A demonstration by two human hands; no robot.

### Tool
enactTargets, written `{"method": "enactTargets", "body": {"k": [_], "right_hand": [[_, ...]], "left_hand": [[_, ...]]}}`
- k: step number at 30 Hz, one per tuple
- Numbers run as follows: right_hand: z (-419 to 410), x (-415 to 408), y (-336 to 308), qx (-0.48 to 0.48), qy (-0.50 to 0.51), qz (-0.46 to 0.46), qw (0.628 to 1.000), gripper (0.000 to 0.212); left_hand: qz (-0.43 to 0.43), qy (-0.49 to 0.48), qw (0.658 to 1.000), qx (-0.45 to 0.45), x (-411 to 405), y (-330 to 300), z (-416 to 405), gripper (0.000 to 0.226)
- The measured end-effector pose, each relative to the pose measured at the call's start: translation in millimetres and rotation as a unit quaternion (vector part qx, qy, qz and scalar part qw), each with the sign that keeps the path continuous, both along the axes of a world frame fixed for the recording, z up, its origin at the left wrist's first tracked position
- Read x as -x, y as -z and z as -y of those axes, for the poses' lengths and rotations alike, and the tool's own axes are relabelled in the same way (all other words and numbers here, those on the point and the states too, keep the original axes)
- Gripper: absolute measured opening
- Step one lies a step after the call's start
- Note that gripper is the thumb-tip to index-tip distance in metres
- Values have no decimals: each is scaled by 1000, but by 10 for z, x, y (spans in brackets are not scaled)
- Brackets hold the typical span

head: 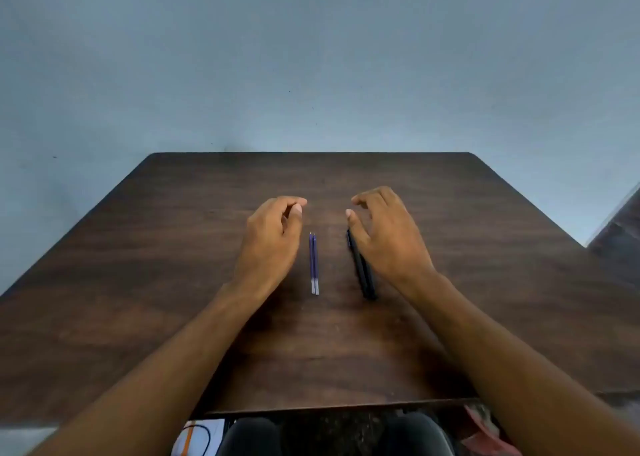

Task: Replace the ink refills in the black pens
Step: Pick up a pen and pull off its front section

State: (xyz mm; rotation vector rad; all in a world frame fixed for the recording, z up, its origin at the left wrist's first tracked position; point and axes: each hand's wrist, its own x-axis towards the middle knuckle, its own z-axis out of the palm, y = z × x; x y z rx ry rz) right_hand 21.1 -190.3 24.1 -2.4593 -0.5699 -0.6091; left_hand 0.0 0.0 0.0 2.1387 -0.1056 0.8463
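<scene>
No readable writing. 2 ink refills lie touching at frame centre on table; black pens just right. Left hand, right hand loosely curled, holding nothing. Bare wood toward far edge.

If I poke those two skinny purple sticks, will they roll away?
Probably, a little. The two thin purple ink refills look round and slim, lying loose side by side on the smooth dark wooden table, so a sideways poke would likely roll them. They seem very light, and may bend slightly, being so thin.
</scene>
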Motion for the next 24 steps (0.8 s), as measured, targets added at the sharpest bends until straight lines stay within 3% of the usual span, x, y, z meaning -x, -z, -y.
{"method": "enactTargets", "body": {"k": [10, 24], "right_hand": [[68, -140, 301, -22, 20, -4, 1000, 8], [100, -193, 340, -60, 46, -30, 997, 7]], "left_hand": [[-40, 13, 999, 18, -246, 74, -10, 23], [-71, 19, 996, 48, -149, 128, -7, 21]]}}
